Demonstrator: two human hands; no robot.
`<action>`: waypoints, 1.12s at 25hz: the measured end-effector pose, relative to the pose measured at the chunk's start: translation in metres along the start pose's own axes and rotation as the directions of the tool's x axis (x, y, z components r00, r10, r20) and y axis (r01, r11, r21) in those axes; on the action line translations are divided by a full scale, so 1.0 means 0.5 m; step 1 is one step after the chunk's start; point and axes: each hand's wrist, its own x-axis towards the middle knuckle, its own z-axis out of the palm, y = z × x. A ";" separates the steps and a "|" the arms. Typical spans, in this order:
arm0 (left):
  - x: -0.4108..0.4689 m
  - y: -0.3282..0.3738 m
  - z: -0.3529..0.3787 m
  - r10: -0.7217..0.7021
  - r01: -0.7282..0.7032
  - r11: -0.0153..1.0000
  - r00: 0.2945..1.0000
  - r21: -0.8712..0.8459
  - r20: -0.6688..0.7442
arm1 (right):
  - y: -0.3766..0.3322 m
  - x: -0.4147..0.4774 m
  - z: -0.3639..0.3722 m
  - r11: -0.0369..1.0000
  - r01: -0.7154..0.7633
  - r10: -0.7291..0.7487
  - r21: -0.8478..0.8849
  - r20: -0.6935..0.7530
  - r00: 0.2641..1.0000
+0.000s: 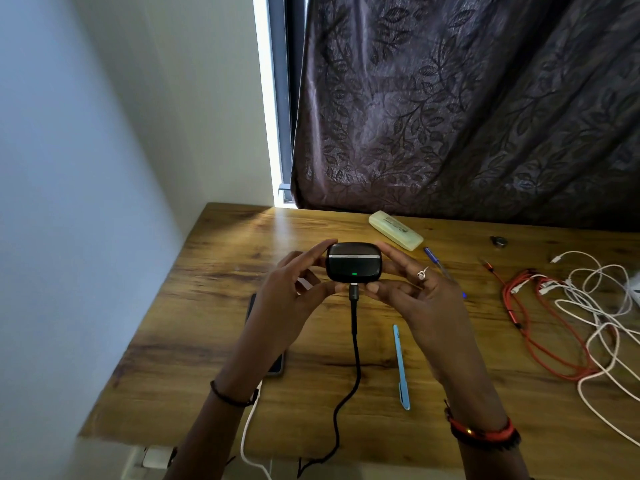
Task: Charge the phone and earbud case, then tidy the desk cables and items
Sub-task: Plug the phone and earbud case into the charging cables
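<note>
The black earbud case point(354, 267) sits raised above the wooden desk point(214, 271), a green light lit on its front, with a black cable point(354, 341) plugged into its underside. The left hand point(287, 292) and right hand point(420, 292) both grip it by its sides. The phone point(273, 365) lies under the left forearm; a blue pen point(401, 368) lies just right of the cable.
</note>
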 end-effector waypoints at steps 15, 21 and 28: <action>0.003 -0.031 0.021 -0.034 0.034 0.999 0.999 0.005 0.016 | 0.035 0.015 0.002 0.998 -0.022 0.021 -0.051 -0.019 1.000; 0.015 -0.092 0.051 -0.093 0.089 0.994 0.994 0.063 0.050 | 0.104 0.043 0.009 0.987 -0.089 0.087 -0.137 -0.015 0.996; 0.011 -0.175 0.095 -0.199 0.191 0.978 0.975 0.082 0.102 | 0.205 0.062 0.027 0.973 -0.194 0.194 -0.123 -0.010 0.981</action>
